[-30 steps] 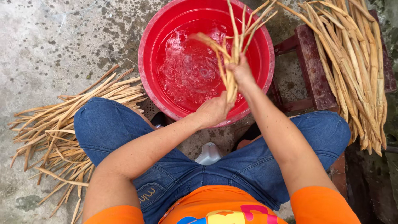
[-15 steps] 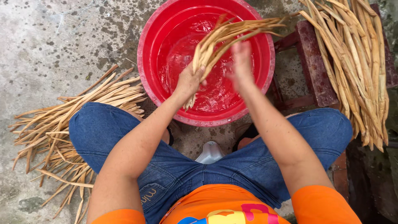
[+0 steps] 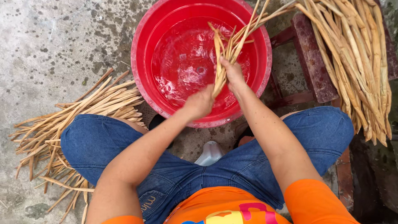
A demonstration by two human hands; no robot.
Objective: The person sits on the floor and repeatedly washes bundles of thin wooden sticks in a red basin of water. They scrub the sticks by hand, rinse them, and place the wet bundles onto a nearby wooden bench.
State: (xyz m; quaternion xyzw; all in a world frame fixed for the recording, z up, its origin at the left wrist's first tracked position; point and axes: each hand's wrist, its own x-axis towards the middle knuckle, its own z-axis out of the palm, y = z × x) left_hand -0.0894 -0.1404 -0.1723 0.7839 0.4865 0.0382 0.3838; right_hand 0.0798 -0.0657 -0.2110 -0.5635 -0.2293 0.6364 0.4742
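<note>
Both hands grip one bundle of stalks over the red basin. Left hand is closed around the bundle's lower end, just above the near rim. Right hand is closed around the bundle a little higher, fingers wrapped on the stalks. Around me: the basin sits on the concrete floor, stained and speckled dark, with water inside, rippled and splashing. On my left a loose pile of stalks is spread on the floor beside my knee. On my right a bigger heap of stalks lies across a dark red wooden stool next to the basin. A whitish shoe tip shows between my knees. Nothing blocks the bundle from view. The bundle is pale tan, made of thin, flat, fibrous strips, fanned out at the top; upper ends reach past the far rim toward the heap. It stands nearly upright, lower end at the water, between my two hands, touching both.
</note>
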